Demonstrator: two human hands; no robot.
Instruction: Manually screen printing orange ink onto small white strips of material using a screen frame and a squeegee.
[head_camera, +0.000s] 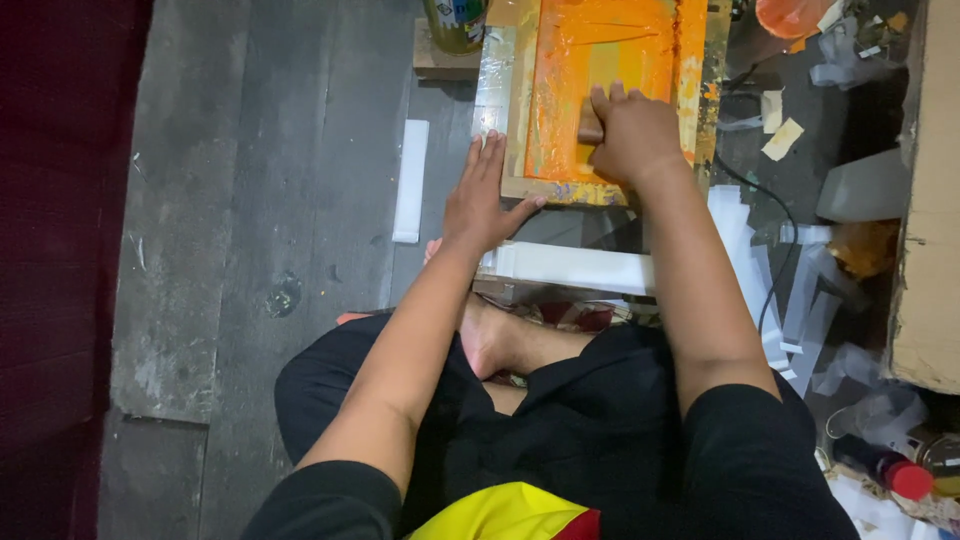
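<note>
A wooden-framed printing screen (600, 95) coated in orange ink lies flat in front of a seated person, and everything else can be placed from it. The right hand (632, 135) rests on the inked mesh near the frame's near edge, fingers curled and clenched around a small brown squeegee block (590, 127), of which only the left end shows beyond the knuckles. The left hand (483, 198) lies flat and released on the frame's near left corner, fingers spread and pointing away from the body, thumb stretched toward the near rail; it grasps nothing and simply presses on the wood.

Just under the frame's near edge sits a white rectangular block (570, 267), touching or nearly touching the support beneath. To the left of the frame, well apart on the dark floorboards, lies a narrow white strip (410, 180). At the frame's far left corner stands a tin can (455, 22) on a small wooden block. To the right of the frame, loose white paper strips (800, 300) and a black cable (765, 215) litter the floor, with a cardboard box (930, 200) beyond them.
</note>
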